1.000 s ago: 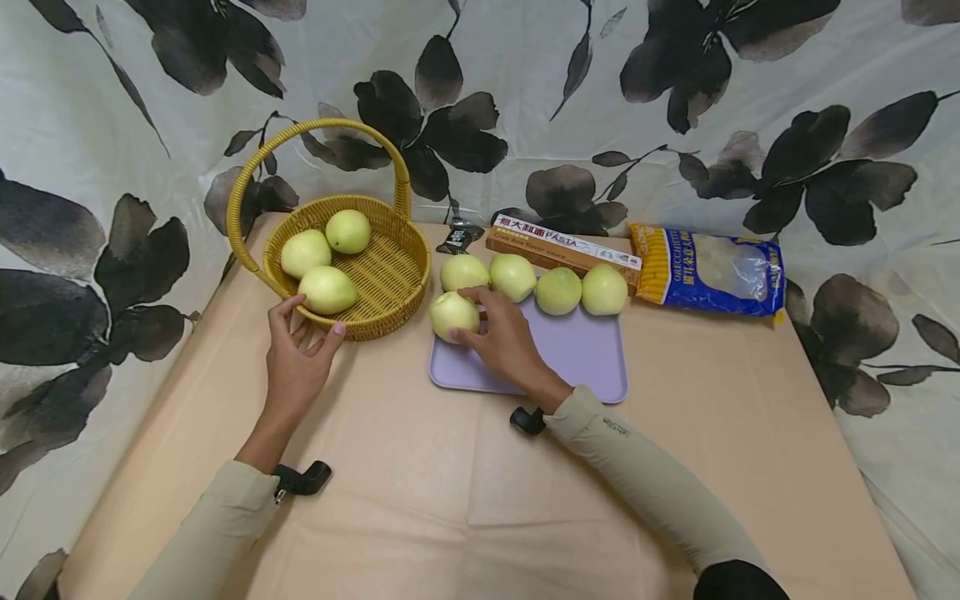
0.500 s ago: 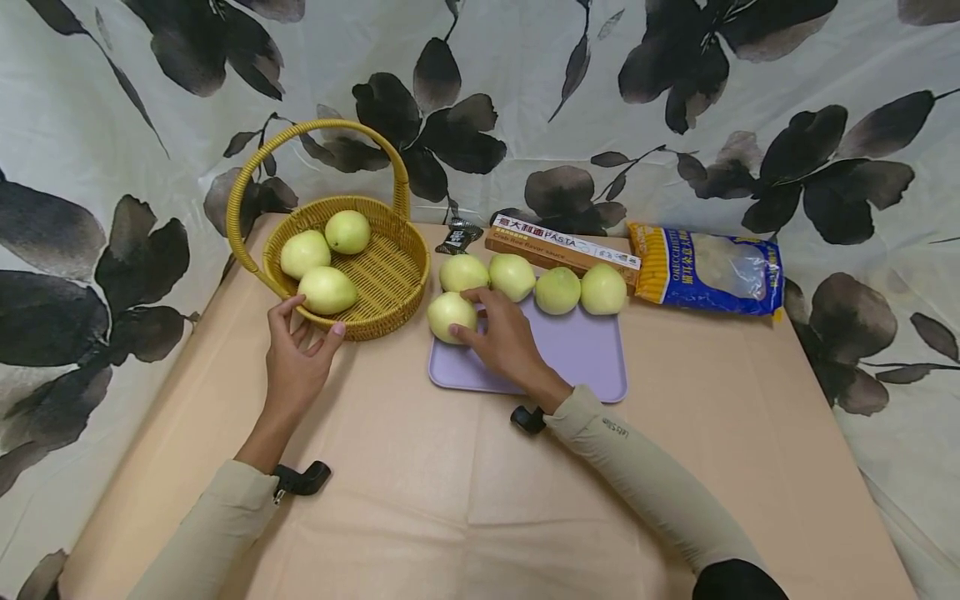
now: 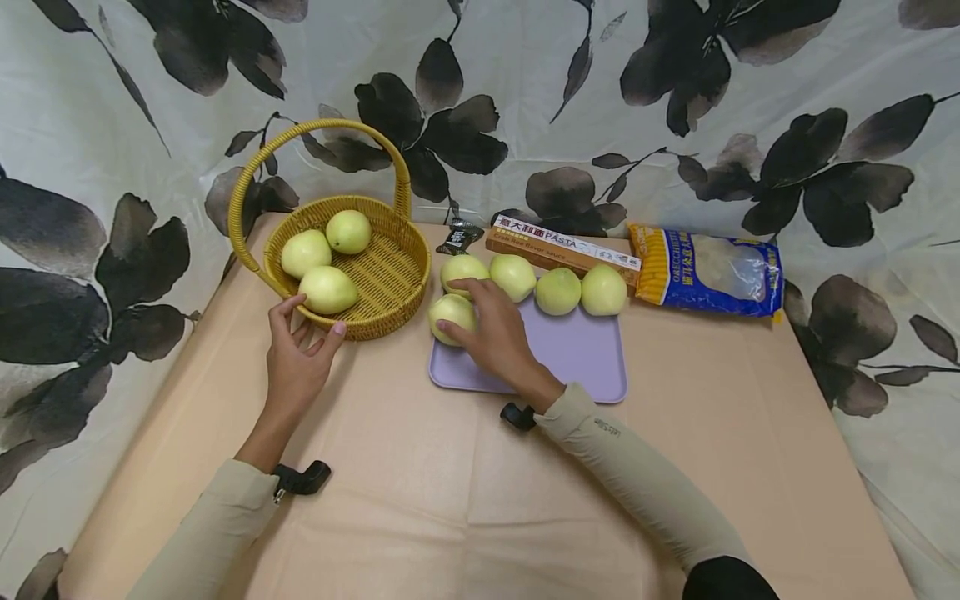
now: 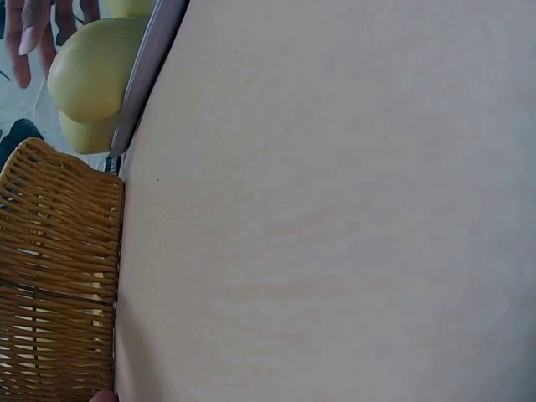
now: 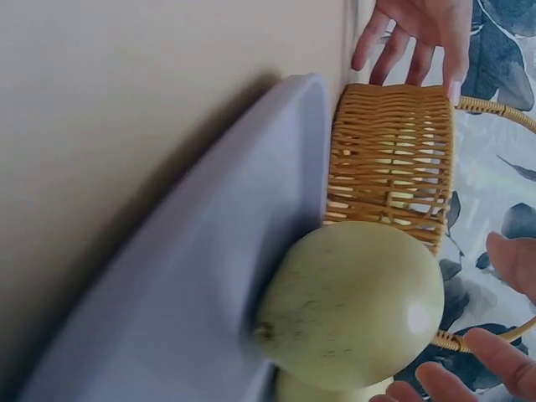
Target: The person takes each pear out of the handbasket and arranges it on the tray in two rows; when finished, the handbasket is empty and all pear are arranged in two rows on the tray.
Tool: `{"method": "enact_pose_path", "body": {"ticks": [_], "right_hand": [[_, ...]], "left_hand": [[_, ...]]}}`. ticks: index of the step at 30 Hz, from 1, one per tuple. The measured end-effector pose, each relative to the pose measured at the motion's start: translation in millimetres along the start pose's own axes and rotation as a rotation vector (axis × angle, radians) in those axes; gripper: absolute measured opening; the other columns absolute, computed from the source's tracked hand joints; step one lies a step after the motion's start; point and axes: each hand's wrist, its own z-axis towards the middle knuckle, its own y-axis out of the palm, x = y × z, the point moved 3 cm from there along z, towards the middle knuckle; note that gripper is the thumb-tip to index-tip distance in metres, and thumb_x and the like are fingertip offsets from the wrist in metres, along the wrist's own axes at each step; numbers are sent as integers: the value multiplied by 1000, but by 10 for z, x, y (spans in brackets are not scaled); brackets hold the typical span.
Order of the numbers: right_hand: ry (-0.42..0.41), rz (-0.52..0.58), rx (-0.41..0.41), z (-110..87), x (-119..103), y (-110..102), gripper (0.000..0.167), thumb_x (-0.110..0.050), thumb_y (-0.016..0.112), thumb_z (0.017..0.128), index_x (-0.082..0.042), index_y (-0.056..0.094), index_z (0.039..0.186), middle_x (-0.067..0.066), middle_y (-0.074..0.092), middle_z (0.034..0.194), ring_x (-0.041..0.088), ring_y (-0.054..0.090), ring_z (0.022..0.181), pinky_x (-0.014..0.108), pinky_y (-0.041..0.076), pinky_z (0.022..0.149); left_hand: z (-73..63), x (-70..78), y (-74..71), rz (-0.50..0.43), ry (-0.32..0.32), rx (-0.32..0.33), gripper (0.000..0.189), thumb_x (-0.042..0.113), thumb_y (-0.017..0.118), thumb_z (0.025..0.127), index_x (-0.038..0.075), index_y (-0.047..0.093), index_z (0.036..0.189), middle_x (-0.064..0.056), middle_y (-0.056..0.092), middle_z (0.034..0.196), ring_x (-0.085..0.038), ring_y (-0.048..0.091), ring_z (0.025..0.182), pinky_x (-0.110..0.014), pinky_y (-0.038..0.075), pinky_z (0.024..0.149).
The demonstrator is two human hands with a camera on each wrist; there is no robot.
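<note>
In the head view, my left hand (image 3: 295,362) touches the near side of the yellow wicker basket (image 3: 390,308) with its fingers. Several pale green apples lie about, and three are inside the basket, the nearest being this apple (image 3: 327,290). My right hand (image 3: 498,333) hovers over the front-left apple (image 3: 452,319) on the lilac tray (image 3: 577,358). From the right wrist view, a gap shows between that apple (image 5: 360,306) and the spread fingers (image 5: 502,360). More apples (image 3: 558,291) stand in a row along the tray's far edge.
Behind the tray lie a pasta box (image 3: 564,250) and a small black packet (image 3: 461,237). A blue and yellow pasta bag (image 3: 708,271) is at their right. Floral cloth (image 3: 525,83) hangs behind the beige table (image 3: 420,492).
My right hand's fingers have come off the front-left apple and risen slightly, after pinching it earlier. That apple has barely shifted on the tray. My left hand stays at the basket.
</note>
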Motion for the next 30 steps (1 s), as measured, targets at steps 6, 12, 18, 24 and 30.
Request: {"method": "enact_pose_path", "body": {"ticks": [6, 12, 18, 24, 30], "right_hand": [[-62, 29, 30, 89, -132, 41, 60, -30, 88, 90, -17, 64, 143, 6, 66, 138, 25, 60, 130, 47, 49, 110], [-109, 60, 1, 217, -311, 155, 62, -34, 87, 91, -17, 63, 145, 8, 65, 139, 26, 60, 131, 46, 51, 109], [-123, 52, -36, 355, -474, 309, 64, -35, 87, 91, -15, 62, 146, 6, 66, 140, 23, 61, 133, 41, 52, 109], [-124, 53, -77, 481, -615, 463, 64, -38, 84, 94, -18, 59, 149, 1, 64, 147, 18, 56, 140, 38, 47, 116], [-128, 34, -84, 631, -686, 614, 60, -36, 83, 95, -18, 60, 148, -1, 65, 148, 18, 56, 141, 40, 48, 116]], "left_hand": [[-2, -3, 1, -4, 2, 1, 77, 32, 73, 102, 22, 25, 162, -8, 16, 177, -42, 34, 157, -60, 43, 120], [-6, -15, -1, 1, -7, 4, 78, 32, 72, 102, 22, 25, 163, -9, 17, 176, -42, 34, 157, -60, 43, 120], [-4, -21, 1, 8, -8, 2, 78, 33, 72, 102, 23, 25, 163, -8, 16, 177, -42, 34, 157, -60, 43, 120], [-2, -6, 0, -1, 4, -9, 79, 31, 72, 102, 22, 23, 163, -10, 16, 177, -44, 33, 157, -61, 43, 120], [10, -6, 0, 1, 6, -8, 80, 32, 72, 102, 21, 23, 164, -11, 15, 177, -44, 33, 157, -61, 43, 119]]}}
